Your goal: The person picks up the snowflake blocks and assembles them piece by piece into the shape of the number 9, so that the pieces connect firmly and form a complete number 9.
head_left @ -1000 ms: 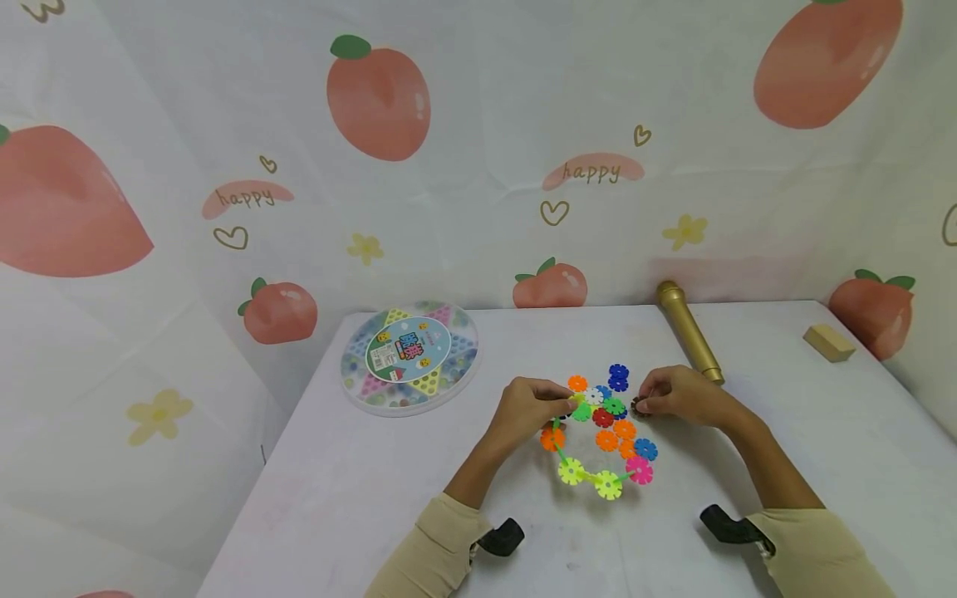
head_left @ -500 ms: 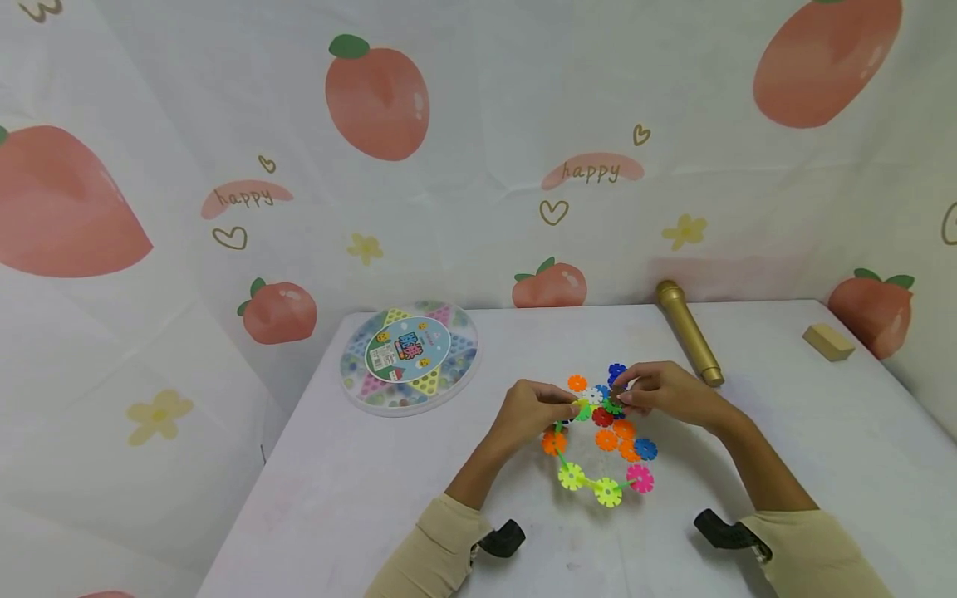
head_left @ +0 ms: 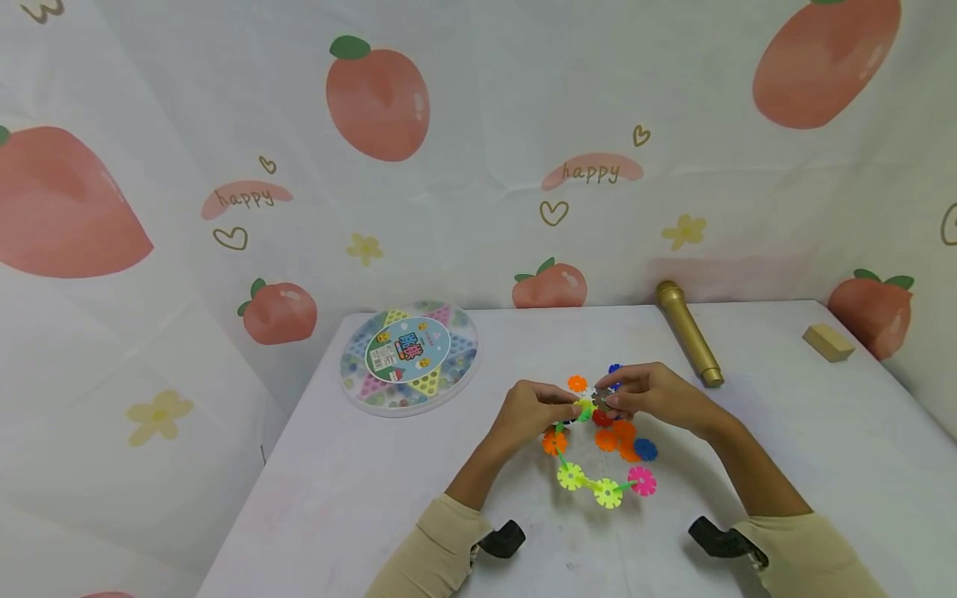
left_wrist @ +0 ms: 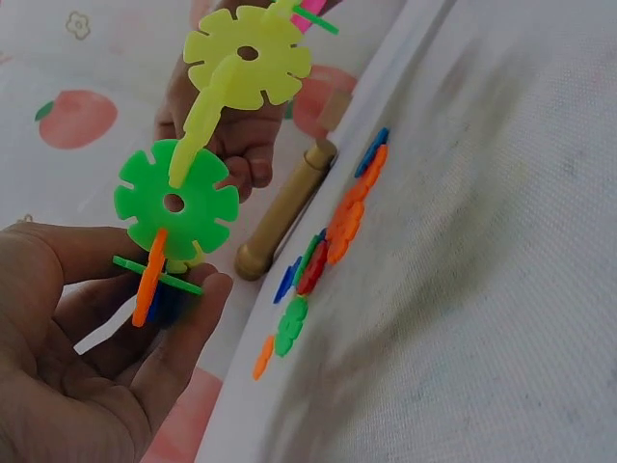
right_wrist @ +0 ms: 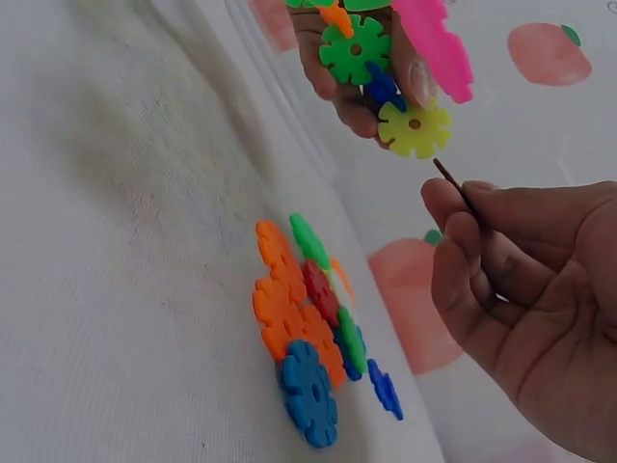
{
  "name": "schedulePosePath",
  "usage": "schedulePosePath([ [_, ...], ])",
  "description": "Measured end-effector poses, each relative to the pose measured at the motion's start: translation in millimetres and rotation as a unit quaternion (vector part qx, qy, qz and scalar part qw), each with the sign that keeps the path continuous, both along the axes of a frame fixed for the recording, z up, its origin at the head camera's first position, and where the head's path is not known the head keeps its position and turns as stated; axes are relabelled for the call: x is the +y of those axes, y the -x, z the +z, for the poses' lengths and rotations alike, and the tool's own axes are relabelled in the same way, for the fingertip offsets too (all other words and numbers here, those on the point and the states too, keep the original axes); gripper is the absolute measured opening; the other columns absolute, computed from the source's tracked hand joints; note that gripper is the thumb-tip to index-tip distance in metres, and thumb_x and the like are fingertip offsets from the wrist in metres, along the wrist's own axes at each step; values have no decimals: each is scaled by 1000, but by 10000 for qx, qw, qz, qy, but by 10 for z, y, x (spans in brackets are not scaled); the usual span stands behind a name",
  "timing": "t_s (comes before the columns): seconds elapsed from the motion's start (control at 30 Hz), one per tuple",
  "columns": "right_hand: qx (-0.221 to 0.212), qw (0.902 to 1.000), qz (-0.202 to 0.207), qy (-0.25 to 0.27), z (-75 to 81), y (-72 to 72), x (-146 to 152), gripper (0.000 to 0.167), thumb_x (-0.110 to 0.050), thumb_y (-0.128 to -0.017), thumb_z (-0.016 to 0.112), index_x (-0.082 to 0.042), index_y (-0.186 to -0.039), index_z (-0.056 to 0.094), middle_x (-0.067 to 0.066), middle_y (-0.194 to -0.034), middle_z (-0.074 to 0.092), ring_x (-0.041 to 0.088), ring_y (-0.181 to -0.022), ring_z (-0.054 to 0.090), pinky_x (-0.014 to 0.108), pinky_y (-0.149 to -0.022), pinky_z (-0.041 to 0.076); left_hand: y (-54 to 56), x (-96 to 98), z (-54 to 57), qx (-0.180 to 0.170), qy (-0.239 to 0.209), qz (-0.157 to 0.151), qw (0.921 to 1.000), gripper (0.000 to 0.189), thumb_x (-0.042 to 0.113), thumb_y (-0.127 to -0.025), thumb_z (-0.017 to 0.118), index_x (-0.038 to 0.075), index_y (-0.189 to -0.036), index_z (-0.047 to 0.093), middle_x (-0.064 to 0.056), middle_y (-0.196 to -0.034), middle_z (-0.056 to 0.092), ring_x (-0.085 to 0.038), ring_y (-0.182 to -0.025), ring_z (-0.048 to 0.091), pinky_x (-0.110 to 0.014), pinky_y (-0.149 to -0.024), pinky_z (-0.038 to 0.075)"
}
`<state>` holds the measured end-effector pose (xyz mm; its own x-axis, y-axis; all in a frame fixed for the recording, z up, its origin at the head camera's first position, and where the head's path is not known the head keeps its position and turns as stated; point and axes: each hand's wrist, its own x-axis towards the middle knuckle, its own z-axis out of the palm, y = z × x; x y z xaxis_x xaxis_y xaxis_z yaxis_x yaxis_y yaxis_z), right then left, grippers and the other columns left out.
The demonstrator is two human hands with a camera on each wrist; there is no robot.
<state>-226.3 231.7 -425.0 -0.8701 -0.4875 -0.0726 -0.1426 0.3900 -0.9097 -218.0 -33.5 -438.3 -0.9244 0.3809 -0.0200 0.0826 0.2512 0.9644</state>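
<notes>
My left hand [head_left: 531, 411] pinches a chain of interlocking snowflake discs [left_wrist: 176, 198], in green, yellow, orange, blue and pink, held above the table. A yellow disc [right_wrist: 415, 127] forms the chain's end at its fingertips, facing my right hand. Between thumb and fingers, my right hand [head_left: 661, 399] pinches a dark brownish snowflake disc [right_wrist: 456, 185], seen edge-on in the right wrist view. The dark disc is close to the yellow one, with a small gap between them there. Below both hands lie loose snowflake discs [right_wrist: 310, 394], in orange, blue, green and red.
A round, clear-lidded game box [head_left: 459, 378] lies at the table's back left. Behind my right hand is a gold microphone-shaped tube [head_left: 688, 332]. A small wooden block [head_left: 829, 342] sits near the right edge, and a peach-print cloth [head_left: 463, 216] hangs behind the white table.
My right hand has moved left with the dark disc, from beside the loose discs to the chain's yellow end. The left hand and its chain have hardly moved.
</notes>
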Motion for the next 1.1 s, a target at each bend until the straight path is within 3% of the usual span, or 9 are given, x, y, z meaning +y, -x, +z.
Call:
schedulePosePath([
  [0.63, -120, 9999, -7, 100, 41, -26, -42, 34, -18, -104, 66, 3, -130, 69, 20, -93, 77, 43, -88, 71, 44, -82, 63, 3, 5, -7, 22, -29, 16, 10000, 16, 26, -93, 81, 14, -102, 85, 3, -87, 80, -10, -69, 66, -23, -61, 49],
  [0.83, -142, 9998, 40, 105, 47, -33, -56, 36, -17, -105, 65, 6, -132, 69, 16, -97, 77, 41, -90, 70, 38, -81, 62, 6, 8, -11, -4, -80, -5, 10000, 15, 25, -92, 82, 13, -101, 85, 2, -86, 80, -11, -65, 64, -23, -59, 49],
  [1.1, -162, 9995, -5, 264, 45, -55, -107, 31, -14, -104, 65, 7, -128, 68, 20, -94, 76, 36, -89, 73, 38, -83, 62, 6, 17, -3, -35, -107, 58, 9999, 13, 23, -91, 85, 12, -98, 86, 1, -78, 78, -11, -61, 65, -22, -57, 49],
])
